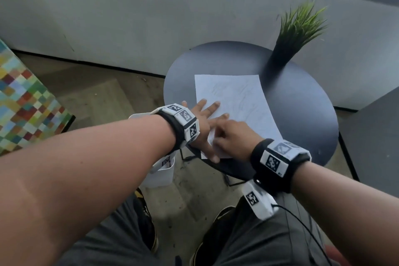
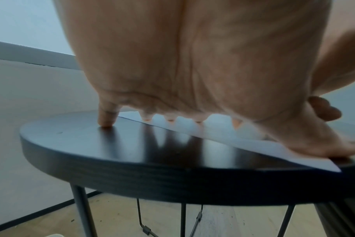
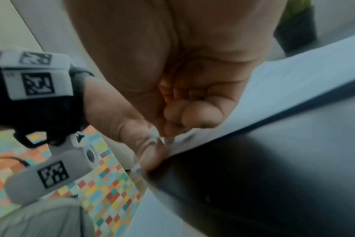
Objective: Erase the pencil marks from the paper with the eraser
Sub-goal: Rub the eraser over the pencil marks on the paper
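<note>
A white paper (image 1: 241,101) with faint pencil marks lies on a round dark table (image 1: 302,103). My left hand (image 1: 205,119) is spread flat over the paper's near left part. Its little finger touches the bare table (image 2: 132,144) and its thumb (image 2: 334,144) presses the near corner of the paper (image 2: 253,144). My right hand (image 1: 231,136) sits just right of it with its fingers (image 3: 192,112) curled down onto the paper (image 3: 294,83). The eraser (image 3: 155,135) shows only as a pale blurred bit at those fingertips, next to the left thumb (image 3: 132,128). It is hidden in the head view.
A grass-like plant in a black pot (image 1: 287,49) stands at the table's far edge, just beyond the paper. A white bin (image 1: 160,173) sits on the floor under the table's near left. A chequered coloured panel (image 1: 26,101) is at far left, dark furniture (image 1: 377,136) at right.
</note>
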The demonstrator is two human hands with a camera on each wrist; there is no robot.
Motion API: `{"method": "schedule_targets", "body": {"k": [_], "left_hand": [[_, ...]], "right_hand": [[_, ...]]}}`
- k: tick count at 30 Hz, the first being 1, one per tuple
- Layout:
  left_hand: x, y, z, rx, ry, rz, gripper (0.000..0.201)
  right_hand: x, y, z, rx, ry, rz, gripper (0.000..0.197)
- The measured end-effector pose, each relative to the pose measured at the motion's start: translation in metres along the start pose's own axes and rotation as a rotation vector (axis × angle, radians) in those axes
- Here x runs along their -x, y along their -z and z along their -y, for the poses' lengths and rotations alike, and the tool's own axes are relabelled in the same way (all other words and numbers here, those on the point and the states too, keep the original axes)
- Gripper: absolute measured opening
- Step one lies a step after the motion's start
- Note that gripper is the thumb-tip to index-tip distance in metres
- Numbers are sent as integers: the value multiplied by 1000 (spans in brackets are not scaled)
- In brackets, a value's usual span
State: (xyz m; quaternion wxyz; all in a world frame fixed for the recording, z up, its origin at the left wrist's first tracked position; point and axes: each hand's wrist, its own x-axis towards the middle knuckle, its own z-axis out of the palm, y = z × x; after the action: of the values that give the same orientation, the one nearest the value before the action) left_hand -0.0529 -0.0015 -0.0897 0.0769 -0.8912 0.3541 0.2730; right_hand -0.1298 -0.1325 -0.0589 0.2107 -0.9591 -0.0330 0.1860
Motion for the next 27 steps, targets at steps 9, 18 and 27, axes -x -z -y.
{"method": "schedule_targets", "body": {"k": [9, 18, 27], "left_hand": [[-2, -3, 2, 6, 1, -13, 137], [-6, -6, 4, -2, -2, -23, 137], [-3, -2, 1, -15, 11, 0, 136]], "right_hand": [[-7, -2, 0, 34, 33, 25, 15], [-7, 6, -12, 62, 20, 37, 7], [9, 3, -18, 94, 48, 58, 6]]}}
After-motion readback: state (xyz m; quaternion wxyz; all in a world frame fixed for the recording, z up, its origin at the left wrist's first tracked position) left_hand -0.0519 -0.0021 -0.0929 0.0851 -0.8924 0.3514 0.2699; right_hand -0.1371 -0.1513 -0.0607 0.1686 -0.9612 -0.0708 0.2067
